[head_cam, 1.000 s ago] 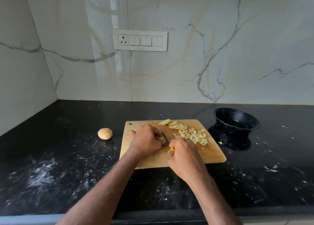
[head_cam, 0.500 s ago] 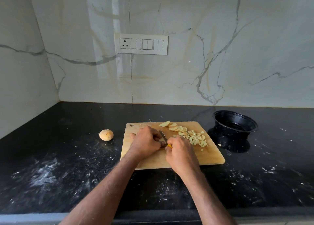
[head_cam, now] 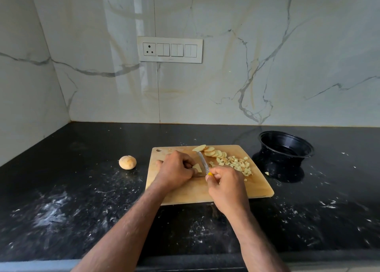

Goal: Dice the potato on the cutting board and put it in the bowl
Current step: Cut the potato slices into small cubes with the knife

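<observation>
Board: we see a wooden cutting board [head_cam: 185, 195] near the front edge of a black counter [head_cam: 72, 210], bare counter to its left.
Left hand [head_cam: 174, 172]: our fingers curl, pinching a potato piece [head_cam: 197, 167] on the board.
Right hand [head_cam: 226, 186]: our fingers grip a knife [head_cam: 203, 162], blade beside that piece.
Potato: slices [head_cam: 213, 153] and diced bits [head_cam: 236, 163] lie toward the board's far right corner.
Bowl [head_cam: 285, 148]: black, just right of the board; we cannot tell what is inside it.
Left of the board: a round potato [head_cam: 127, 162].
</observation>
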A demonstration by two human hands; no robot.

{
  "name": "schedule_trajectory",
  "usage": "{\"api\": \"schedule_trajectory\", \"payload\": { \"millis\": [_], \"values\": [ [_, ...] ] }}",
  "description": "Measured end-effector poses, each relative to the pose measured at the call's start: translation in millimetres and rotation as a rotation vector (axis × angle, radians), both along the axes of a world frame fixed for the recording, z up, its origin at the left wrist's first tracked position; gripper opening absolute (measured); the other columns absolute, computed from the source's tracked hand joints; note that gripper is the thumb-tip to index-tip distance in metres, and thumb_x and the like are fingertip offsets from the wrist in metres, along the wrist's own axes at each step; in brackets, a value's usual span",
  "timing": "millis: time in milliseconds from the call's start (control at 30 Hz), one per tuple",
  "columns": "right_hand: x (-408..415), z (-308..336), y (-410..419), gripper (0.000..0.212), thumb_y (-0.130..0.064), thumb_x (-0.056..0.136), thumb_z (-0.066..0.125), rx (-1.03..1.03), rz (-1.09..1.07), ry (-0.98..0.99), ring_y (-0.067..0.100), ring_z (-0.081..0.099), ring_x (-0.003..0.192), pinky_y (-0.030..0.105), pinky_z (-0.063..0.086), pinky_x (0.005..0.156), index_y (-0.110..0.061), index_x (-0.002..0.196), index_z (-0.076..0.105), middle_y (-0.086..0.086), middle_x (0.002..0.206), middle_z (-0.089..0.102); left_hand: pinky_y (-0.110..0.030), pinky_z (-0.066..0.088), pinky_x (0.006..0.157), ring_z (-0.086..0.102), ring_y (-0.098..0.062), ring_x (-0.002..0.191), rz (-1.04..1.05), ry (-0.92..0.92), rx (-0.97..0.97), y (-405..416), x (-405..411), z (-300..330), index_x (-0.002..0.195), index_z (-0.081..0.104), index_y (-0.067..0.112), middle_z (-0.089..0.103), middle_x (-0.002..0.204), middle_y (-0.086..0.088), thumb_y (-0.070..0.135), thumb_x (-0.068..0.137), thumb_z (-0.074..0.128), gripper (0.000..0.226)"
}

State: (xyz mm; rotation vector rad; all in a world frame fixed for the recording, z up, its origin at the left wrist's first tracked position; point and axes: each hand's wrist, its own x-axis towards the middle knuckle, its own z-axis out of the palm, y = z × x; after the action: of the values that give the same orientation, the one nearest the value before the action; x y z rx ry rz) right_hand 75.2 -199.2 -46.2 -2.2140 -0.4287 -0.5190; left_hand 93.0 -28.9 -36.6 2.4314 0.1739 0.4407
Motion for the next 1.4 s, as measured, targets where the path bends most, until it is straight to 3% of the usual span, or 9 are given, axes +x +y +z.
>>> {"api": "schedule_trajectory", "payload": {
  "millis": [167, 300, 467, 633, 800, 933, 1133, 1267, 1400],
  "values": [
    [-7, -4, 3, 0.020, -0.014, 0.089, 0.072, -0.112, 0.016, -0.057, 0.011, 0.065, 0.092, 0.028, 0.058, 0.084, -0.013, 0.109, 0.077, -0.003, 0.103, 0.071, -0.048, 0.034, 0.101, 0.053, 0.003, 0.081, 0.051, -0.019, -0.013, -2, 1, -3, 0.070, 0.068, 0.036, 0.066, 0.073, 0.021, 0.037, 0.075, 0.085, 0.018],
    [-10, -2, 5, 0.019, -0.016, 0.089, 0.071, -0.173, 0.022, -0.083, 0.010, 0.063, 0.087, 0.027, 0.058, 0.082, -0.014, 0.108, 0.076, -0.005, 0.100, 0.068, -0.045, 0.034, 0.097, 0.049, 0.007, 0.079, 0.069, -0.018, -0.018, -2, 3, -4, 0.069, 0.067, 0.037, 0.064, 0.071, 0.023, 0.040, 0.074, 0.086, 0.020],
    [-11, 1, 6, 0.023, -0.018, 0.091, 0.069, -0.236, 0.027, -0.069, 0.010, 0.063, 0.092, 0.025, 0.057, 0.084, -0.015, 0.114, 0.075, -0.004, 0.105, 0.068, -0.042, 0.030, 0.091, 0.054, -0.007, 0.088, 0.086, -0.008, -0.014, -4, 3, -3, 0.075, 0.072, 0.034, 0.066, 0.074, 0.020, 0.038, 0.076, 0.084, 0.013],
    [-12, 5, 10, 0.021, -0.014, 0.094, 0.062, -0.316, 0.020, -0.050, 0.012, 0.061, 0.093, 0.021, 0.052, 0.079, -0.014, 0.112, 0.073, -0.003, 0.105, 0.066, -0.042, 0.031, 0.093, 0.056, -0.006, 0.088, 0.083, -0.002, -0.026, -3, 2, -3, 0.079, 0.075, 0.033, 0.066, 0.073, 0.021, 0.032, 0.078, 0.083, 0.008],
    [-5, 10, 13, 0.011, -0.008, 0.091, 0.065, -0.349, 0.037, -0.006, 0.010, 0.057, 0.075, 0.013, 0.040, 0.057, -0.017, 0.086, 0.066, -0.004, 0.089, 0.062, -0.044, 0.032, 0.095, 0.058, -0.007, 0.091, 0.060, -0.002, -0.013, -3, 3, -2, 0.081, 0.078, 0.030, 0.069, 0.076, 0.020, 0.024, 0.080, 0.079, 0.006],
    [5, 14, 19, 0.012, -0.011, 0.093, 0.066, -0.349, 0.029, 0.018, 0.013, 0.062, 0.081, 0.026, 0.056, 0.067, -0.014, 0.104, 0.071, 0.000, 0.100, 0.067, -0.044, 0.032, 0.092, 0.058, -0.008, 0.092, 0.042, 0.002, -0.004, -4, 1, -2, 0.080, 0.078, 0.030, 0.070, 0.077, 0.021, 0.025, 0.080, 0.078, 0.005],
    [13, 10, 23, 0.007, -0.020, 0.094, 0.068, -0.294, -0.011, 0.014, 0.011, 0.054, 0.075, 0.020, 0.037, 0.057, -0.016, 0.089, 0.072, -0.003, 0.095, 0.066, -0.043, 0.032, 0.093, 0.059, -0.009, 0.095, 0.059, 0.026, -0.006, -6, -4, 2, 0.074, 0.074, 0.035, 0.069, 0.076, 0.021, 0.028, 0.080, 0.078, 0.009],
    [11, 5, 11, 0.008, -0.016, 0.091, 0.071, -0.145, -0.001, 0.008, 0.009, 0.062, 0.077, 0.029, 0.054, 0.067, -0.015, 0.083, 0.073, -0.006, 0.084, 0.067, -0.043, 0.032, 0.094, 0.058, -0.011, 0.093, 0.069, 0.032, -0.009, -7, -6, 3, 0.066, 0.065, 0.038, 0.063, 0.071, 0.023, 0.032, 0.078, 0.082, 0.022],
    [2, -4, 3, 0.006, -0.014, 0.089, 0.071, -0.155, 0.031, -0.052, 0.007, 0.062, 0.079, 0.027, 0.056, 0.072, -0.018, 0.089, 0.076, -0.008, 0.085, 0.066, -0.050, 0.048, 0.097, 0.064, -0.010, 0.086, 0.041, 0.021, -0.077, -4, -7, 6, 0.060, 0.066, 0.037, 0.069, 0.071, 0.019, 0.028, 0.072, 0.089, 0.028]
  ]
}}
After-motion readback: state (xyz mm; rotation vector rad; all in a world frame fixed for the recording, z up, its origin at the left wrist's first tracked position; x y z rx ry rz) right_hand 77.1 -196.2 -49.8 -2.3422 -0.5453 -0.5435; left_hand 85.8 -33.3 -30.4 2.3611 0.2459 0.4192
